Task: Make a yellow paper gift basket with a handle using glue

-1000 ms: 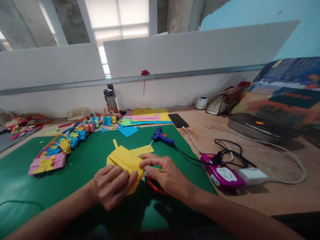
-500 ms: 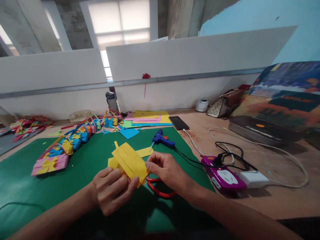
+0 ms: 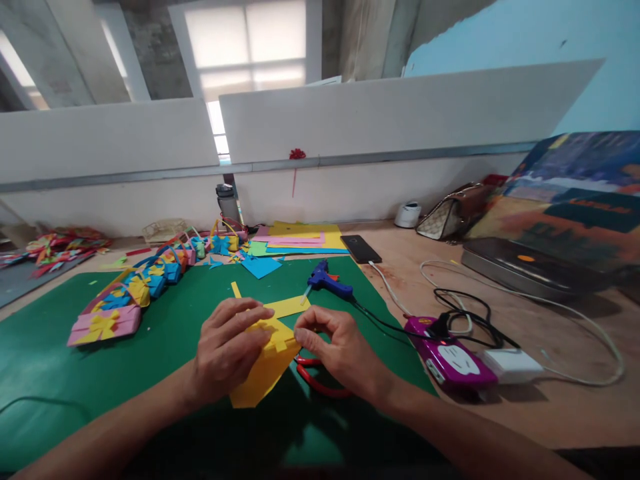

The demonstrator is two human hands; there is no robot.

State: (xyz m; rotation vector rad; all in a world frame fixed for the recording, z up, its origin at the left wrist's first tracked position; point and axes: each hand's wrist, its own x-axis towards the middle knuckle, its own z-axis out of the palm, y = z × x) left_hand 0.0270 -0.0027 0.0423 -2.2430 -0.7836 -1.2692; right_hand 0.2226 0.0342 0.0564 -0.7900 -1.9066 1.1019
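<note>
A folded piece of yellow paper [image 3: 263,373] is held between my two hands above the green mat. My left hand [image 3: 227,350] is closed over its left side, fingers bent across the top. My right hand [image 3: 335,343] pinches its right corner between thumb and forefinger. Below my right hand lie scissors with red handles [image 3: 323,383], partly hidden. Just beyond the paper, a yellow strip [image 3: 286,307] lies on the mat, close to the tip of a blue glue gun [image 3: 327,280].
Small paper baskets with bows [image 3: 106,325] line the left of the green mat [image 3: 165,373]. Coloured sheets [image 3: 300,235] and a phone [image 3: 361,249] lie at the back. A purple power strip [image 3: 450,357] with tangled cables sits to the right.
The yellow paper has been turned over, so its flat face now hangs downward. My left hand has moved from gripping below to lying over the top. My right hand still pinches the corner.
</note>
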